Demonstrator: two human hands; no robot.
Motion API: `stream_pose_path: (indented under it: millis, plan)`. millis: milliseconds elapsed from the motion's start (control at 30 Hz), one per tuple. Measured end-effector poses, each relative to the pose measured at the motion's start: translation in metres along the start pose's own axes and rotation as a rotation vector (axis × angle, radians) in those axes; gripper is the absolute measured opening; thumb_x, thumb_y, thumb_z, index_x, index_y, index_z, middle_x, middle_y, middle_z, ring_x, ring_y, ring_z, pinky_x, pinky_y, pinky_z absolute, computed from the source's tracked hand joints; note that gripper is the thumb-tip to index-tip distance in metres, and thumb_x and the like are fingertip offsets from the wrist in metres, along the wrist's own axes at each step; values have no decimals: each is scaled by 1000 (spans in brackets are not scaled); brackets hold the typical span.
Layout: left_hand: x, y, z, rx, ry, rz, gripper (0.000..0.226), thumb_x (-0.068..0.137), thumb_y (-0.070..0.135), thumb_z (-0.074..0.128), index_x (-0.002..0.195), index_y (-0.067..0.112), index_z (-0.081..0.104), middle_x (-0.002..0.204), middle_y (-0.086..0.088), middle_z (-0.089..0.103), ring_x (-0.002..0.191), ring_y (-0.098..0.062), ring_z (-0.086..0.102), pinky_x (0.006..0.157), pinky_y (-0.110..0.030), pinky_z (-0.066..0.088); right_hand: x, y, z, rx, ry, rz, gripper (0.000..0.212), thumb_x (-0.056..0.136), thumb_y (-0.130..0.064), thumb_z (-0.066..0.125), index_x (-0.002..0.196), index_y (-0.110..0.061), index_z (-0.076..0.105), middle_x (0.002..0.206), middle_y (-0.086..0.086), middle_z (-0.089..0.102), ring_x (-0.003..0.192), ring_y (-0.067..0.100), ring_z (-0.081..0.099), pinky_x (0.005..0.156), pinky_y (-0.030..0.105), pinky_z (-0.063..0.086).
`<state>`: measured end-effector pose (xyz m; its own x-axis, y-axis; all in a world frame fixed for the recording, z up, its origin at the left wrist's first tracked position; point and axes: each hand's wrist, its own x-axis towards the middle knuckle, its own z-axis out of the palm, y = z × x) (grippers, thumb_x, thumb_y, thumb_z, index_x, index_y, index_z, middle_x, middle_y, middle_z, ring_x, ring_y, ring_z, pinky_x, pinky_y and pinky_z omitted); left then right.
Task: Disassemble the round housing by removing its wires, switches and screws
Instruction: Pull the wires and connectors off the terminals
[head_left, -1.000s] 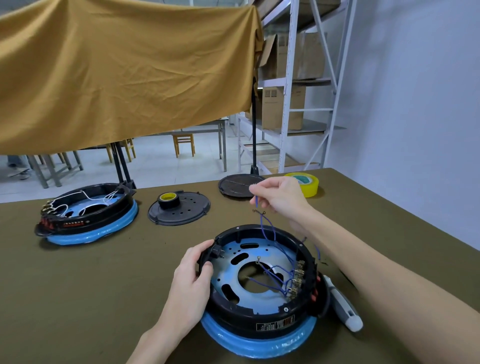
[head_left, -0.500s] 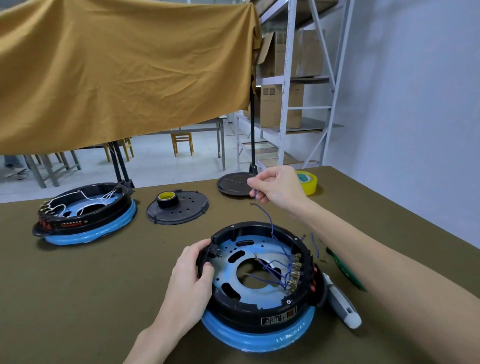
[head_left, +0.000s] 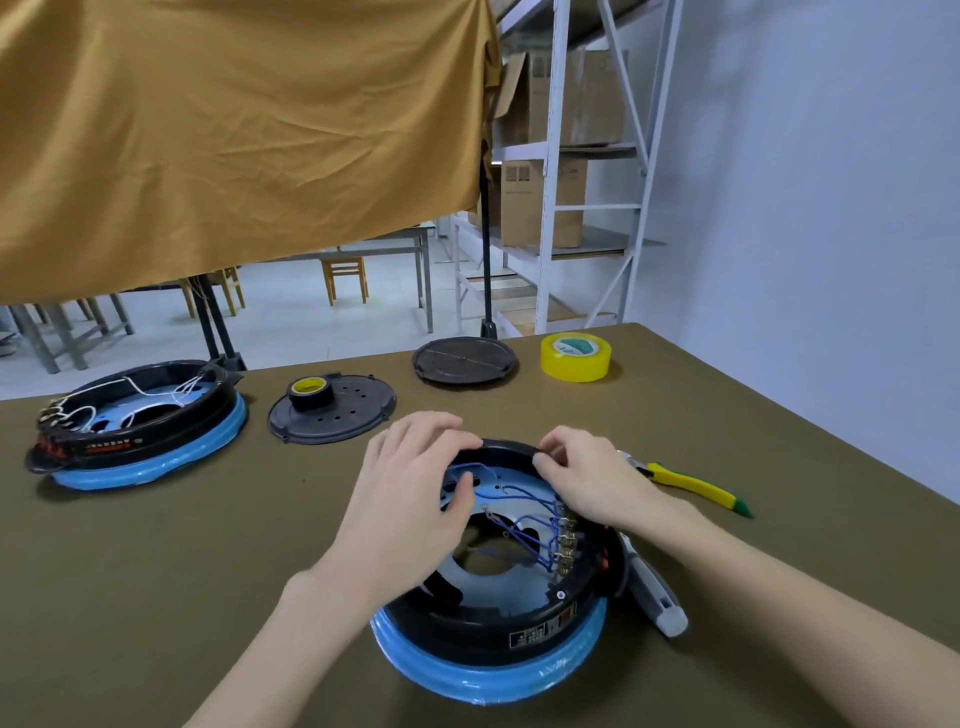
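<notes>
Head cam: olive worktop (head_left: 171, 587) w/ the round housing (head_left: 498, 618) right in front of me, near edge, black rim on a blue base ring. Inside it a blue-grey plate, blue wires (head_left: 524, 514) looping across to a row of brass terminals (head_left: 563, 540) on the right inner wall. A white-handled tool (head_left: 657, 597) lies just beside the housing on its right, touching or nearly so, can't tell which. Further right, apart, a yellow-handled tool w/ green tip (head_left: 696, 488); its metal end is hidden behind my right hand. Far left: a second housing (head_left: 140, 426), same black/blue build, w/ white wires. Between the two, further back, a black perforated cover plate (head_left: 337, 418) w/ a black tape roll (head_left: 310, 393) sitting on it. Behind that a dark round lid (head_left: 465, 359), and a yellow tape roll (head_left: 575, 357) just beside it. Ochre cloth (head_left: 234, 130) hangs across the back, metal shelving w/ cartons (head_left: 545, 202) at rear right.

My left hand (head_left: 410, 514) covers the left part of the housing, palm down, fingers bent over the far rim, thumb dipping inside near a blue wire; blurred, so can't tell whether that grip has hold of anything. My right hand (head_left: 587, 483) sits over the far-right rim, fingertips (head_left: 545, 454) curled tight at the rim edge; whether they pinch a wire or just the rim I can't tell. Both forearms come in from the bottom of the view.
</notes>
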<state>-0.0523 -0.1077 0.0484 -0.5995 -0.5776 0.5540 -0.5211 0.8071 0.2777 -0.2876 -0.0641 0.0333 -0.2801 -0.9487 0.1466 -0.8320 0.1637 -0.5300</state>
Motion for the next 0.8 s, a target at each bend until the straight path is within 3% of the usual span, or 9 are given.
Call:
stream_pose_path:
  millis: [67, 133, 267, 333, 400, 500, 600, 667, 800]
  plan:
    - [11, -10, -1, 19, -114, -110, 43, 103, 35, 53, 146, 32, 50, 155, 16, 39, 149, -9, 27, 121, -31, 18, -7, 7, 4, -30, -17, -59, 31, 100, -32, 58, 128, -20, 62, 117, 1, 71, 106, 22, 65, 93, 39, 52]
    - [11, -19, 0, -8, -227, -174, 46, 105, 41, 47, 151, 35, 42, 158, 17, 36, 149, -8, 28, 122, -32, 18, -3, 10, -2, 32, -80, -111, 36, 101, -25, 59, 136, -18, 62, 129, 2, 69, 116, 19, 63, 102, 37, 50]
    - [-7, -14, 2, 175, -181, -163, 40, 104, 52, 37, 140, 42, 50, 140, 24, 47, 135, -9, 39, 115, -32, 18, 8, -9, -11, 260, -367, -231, 35, 103, -10, 58, 137, -12, 63, 129, 3, 70, 114, 11, 65, 106, 35, 50]
    - [-14, -10, -1, 233, -186, -162, 40, 104, 55, 32, 137, 44, 51, 136, 25, 50, 134, -8, 41, 116, -34, 17, 13, -22, -3, 256, -439, -272, 34, 103, -14, 60, 137, -11, 63, 129, 6, 70, 112, 11, 64, 104, 31, 50]
    - [-18, -14, -5, 190, -260, -182, 40, 105, 54, 33, 141, 44, 46, 137, 24, 52, 131, -7, 46, 117, -35, 24, 14, -28, 2, 143, -384, -265, 38, 103, -32, 61, 138, -17, 62, 129, 3, 69, 114, 11, 64, 103, 31, 50]
    - [-27, -23, -12, -48, -421, -239, 49, 106, 47, 43, 153, 43, 30, 144, 22, 46, 124, -7, 54, 108, -32, 43, -1, -13, 1, 21, -226, -242, 33, 101, -45, 56, 123, -25, 69, 107, -13, 69, 95, 1, 63, 86, 26, 49]
    - [-36, -22, -13, -240, -430, -274, 60, 104, 46, 51, 155, 43, 21, 151, 22, 38, 135, -3, 43, 112, -28, 40, -16, 4, 2, 66, -164, -254, 29, 101, -42, 56, 121, -27, 72, 104, -18, 68, 91, -2, 62, 84, 24, 50]
    - [-40, -20, -13, -243, -446, -269, 72, 101, 47, 57, 157, 42, 12, 154, 19, 33, 139, -5, 40, 115, -29, 38, -13, 5, 5, 155, -183, -241, 28, 103, -36, 57, 123, -25, 73, 106, -15, 73, 90, 1, 65, 86, 25, 52]
    - [-39, -24, -23, -258, -597, -344, 93, 81, 71, 58, 155, 46, 8, 145, 17, 32, 133, -11, 43, 112, -36, 42, 3, -13, 0, 301, -286, -202, 26, 103, -24, 62, 125, -17, 74, 112, -3, 77, 97, 7, 67, 96, 29, 51]
